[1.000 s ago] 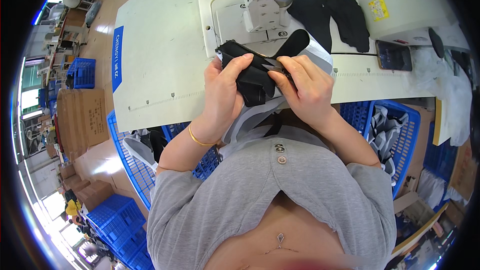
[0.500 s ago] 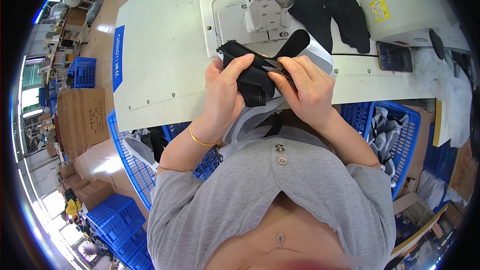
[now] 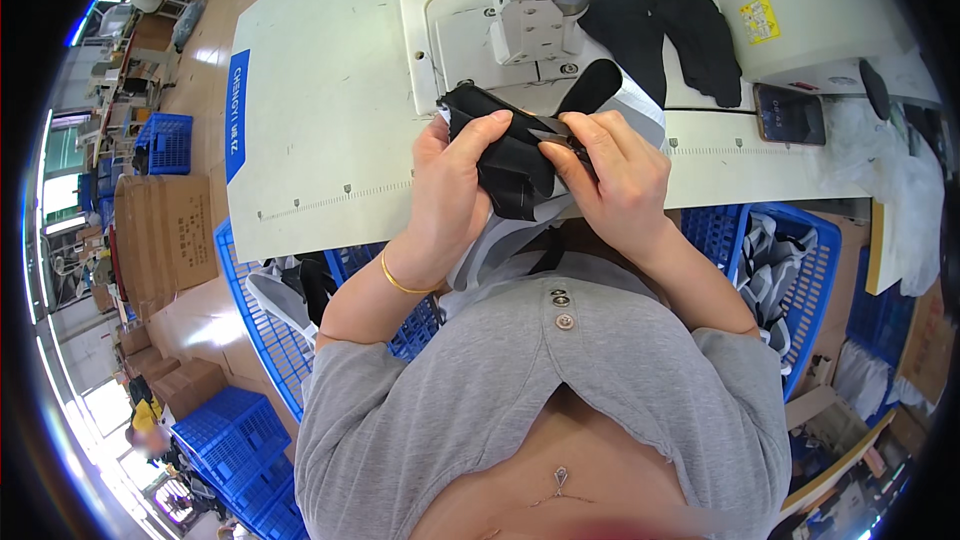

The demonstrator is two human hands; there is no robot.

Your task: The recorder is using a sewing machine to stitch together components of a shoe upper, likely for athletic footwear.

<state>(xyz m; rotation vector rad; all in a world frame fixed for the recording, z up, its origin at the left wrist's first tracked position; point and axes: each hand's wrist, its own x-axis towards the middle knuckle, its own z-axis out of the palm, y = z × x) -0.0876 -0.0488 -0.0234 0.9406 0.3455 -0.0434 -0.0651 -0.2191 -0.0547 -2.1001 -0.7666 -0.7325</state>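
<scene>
My left hand [image 3: 447,180] pinches a sewn piece of black fabric [image 3: 512,168] between thumb and fingers, near the table's front edge. Grey and white cloth [image 3: 497,248] belonging to the same bundle hangs toward my lap. In my right hand [image 3: 628,168] is a pair of small thread snips [image 3: 548,136], its metal blades lying against the black fabric and pointing left. Part of the snips is hidden by my fingers. A rounded black flap [image 3: 592,87] of the bundle sticks out beyond my right hand.
A sewing machine head [image 3: 537,28] stands just past the fabric on the white table [image 3: 320,120]. Black cut pieces [image 3: 697,45] and a phone [image 3: 790,114] lie to the right. Blue baskets [image 3: 815,290] with fabric flank me below the table.
Both hands have shifted very slightly right with the fabric. The snips' blades have turned a little, and the lower black folds have moved. Far left, a person in the background has moved.
</scene>
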